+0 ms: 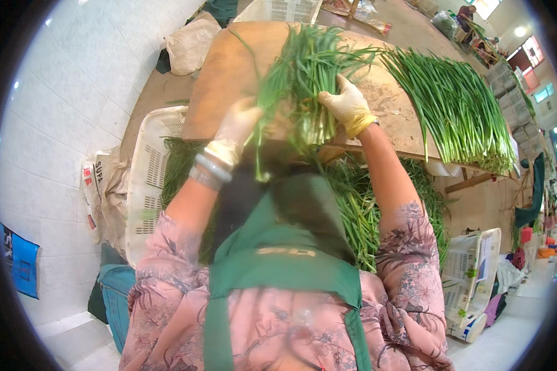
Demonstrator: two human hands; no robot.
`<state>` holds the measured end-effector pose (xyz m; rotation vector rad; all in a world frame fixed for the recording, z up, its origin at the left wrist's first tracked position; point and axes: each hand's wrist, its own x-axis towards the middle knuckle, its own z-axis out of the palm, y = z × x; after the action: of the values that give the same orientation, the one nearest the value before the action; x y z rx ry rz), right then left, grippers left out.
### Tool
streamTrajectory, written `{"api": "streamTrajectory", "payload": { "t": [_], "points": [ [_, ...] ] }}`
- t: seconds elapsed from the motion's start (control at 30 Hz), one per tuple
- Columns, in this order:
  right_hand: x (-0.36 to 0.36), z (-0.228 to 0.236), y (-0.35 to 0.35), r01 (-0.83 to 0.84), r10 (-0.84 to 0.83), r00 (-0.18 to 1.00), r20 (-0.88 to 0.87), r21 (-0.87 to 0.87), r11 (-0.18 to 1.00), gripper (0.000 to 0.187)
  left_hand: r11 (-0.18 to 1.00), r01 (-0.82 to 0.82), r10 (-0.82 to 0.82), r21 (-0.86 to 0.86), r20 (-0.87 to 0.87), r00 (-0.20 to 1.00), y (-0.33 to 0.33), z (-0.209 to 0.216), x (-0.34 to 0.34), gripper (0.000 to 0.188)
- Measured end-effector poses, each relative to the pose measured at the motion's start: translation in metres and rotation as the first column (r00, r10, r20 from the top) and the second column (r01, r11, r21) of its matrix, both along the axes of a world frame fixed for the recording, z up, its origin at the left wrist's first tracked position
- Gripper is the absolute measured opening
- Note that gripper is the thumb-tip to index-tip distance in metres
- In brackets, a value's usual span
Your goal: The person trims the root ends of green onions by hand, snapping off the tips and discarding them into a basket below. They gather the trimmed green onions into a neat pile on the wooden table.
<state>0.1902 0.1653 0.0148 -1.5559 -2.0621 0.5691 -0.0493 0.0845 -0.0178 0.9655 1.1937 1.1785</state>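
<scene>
A loose bunch of Chinese chives [309,77] stands over the near side of a wooden board [226,71], leaf ends pointing away and pale stalk ends toward me. In a thin glove, my right hand [348,106] closes on the bunch's right side, thumb up. My left hand [238,127], also gloved and blurred by motion, is closed at the left edge, with a few stalks between its fingers hanging below the board's edge. Its fingertips are partly hidden. A broad, neatly laid row of chives [455,108] covers the board's right end.
Below the board, more loose chives [359,216] lie close to my lap. A white plastic crate [145,185] stands left, near the tiled wall [68,142]. Another crate [470,278] sits at the lower right. A co-worker [466,17] is far off at the upper right.
</scene>
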Motion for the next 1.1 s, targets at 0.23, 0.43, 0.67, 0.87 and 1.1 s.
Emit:
{"api": "streamTrajectory", "payload": {
  "t": [0.23,0.43,0.67,0.87,1.1],
  "points": [
    [-0.023,-0.007,0.006,-0.345,0.321,0.902,-0.287,-0.034,0.938,0.069,1.000,-0.004,0.006,-0.016,0.111,0.994,-0.033,-0.004,0.000,0.040],
    [0.047,0.001,0.014,-0.188,0.051,0.847,-0.529,-0.210,0.959,0.050,1.000,-0.002,0.001,0.005,0.011,1.000,-0.045,-0.021,-0.015,0.042],
    [0.125,0.000,-0.001,0.028,-0.010,0.988,-0.154,0.118,0.993,0.031,0.999,-0.026,0.030,0.042,-0.096,0.995,-0.044,-0.011,0.011,0.072],
    [0.044,0.030,-0.068,-0.080,0.082,0.956,0.281,-0.019,0.997,0.036,0.999,-0.007,0.020,0.051,-0.259,0.966,-0.021,-0.004,0.034,0.080],
    [0.090,0.063,-0.048,-0.660,-0.040,0.265,-0.963,-0.211,0.721,0.029,0.995,0.019,0.035,0.097,-0.522,0.853,0.009,-0.036,0.023,0.062]
  ]
}}
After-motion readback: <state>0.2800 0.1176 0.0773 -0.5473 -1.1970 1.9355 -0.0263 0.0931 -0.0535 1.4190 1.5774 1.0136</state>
